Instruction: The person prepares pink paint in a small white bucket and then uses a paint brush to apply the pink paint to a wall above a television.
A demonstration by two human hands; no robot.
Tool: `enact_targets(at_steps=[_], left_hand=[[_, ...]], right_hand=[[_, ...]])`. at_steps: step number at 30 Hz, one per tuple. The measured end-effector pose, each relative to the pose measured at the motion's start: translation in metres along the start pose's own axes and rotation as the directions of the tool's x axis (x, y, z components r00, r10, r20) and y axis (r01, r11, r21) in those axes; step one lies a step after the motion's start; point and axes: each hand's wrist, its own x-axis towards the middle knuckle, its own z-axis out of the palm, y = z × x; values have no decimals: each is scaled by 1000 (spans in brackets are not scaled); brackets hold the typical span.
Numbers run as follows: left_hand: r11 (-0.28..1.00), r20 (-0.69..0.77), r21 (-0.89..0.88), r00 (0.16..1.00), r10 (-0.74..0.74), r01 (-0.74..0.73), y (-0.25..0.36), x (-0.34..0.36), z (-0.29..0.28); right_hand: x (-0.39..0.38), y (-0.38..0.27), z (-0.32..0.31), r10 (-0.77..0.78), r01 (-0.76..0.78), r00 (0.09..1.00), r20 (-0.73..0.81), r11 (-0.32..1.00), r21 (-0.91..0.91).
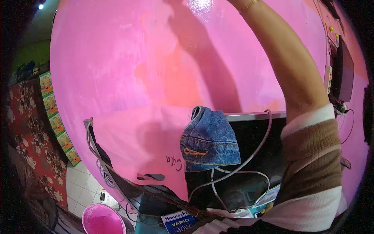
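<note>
My right arm, in a brown and white striped sleeve, reaches up across the right side toward a pink wall with orange patches. A bracelet circles the wrist. Only the base of my right hand shows at the top edge; its fingers are cut off, so what it holds or touches is hidden. The arm's shadow falls on the wall. My left hand is out of view. Below, a folded piece of blue denim with orange stitching lies over a dark panel, beside a pink sheet bearing handwriting.
Grey cables loop over the panel. A blue light bulb box stands beneath it. At the lower left is a pink bucket on white floor tiles. A floral red cloth hangs left; a power strip is mounted right.
</note>
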Motion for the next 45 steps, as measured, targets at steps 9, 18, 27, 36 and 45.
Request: enact_targets(at_steps=[9, 18, 27, 36, 45], left_hand=[[723, -475, -326, 556, -682, 609, 37, -13, 18], [755, -382, -273, 654, -653, 596, 29, 4, 28], [757, -447, -238, 623, -641, 608, 61, 7, 41], [755, -491, -217, 599, -632, 619, 80, 14, 53], [767, -450, -226, 634, -629, 600, 68, 13, 38]], right_hand=[[-98, -61, 32, 215, -216, 941, 262, 976, -25], [-145, -128, -1, 330, -503, 710, 622, 856, 120], [-32, -60, -43, 445, -431, 893, 70, 889, -157], [-73, -29, -18, 139, -95, 984, 113, 940, -329], [-162, -148, -19, 278, -208, 737, 616, 960, -185]])
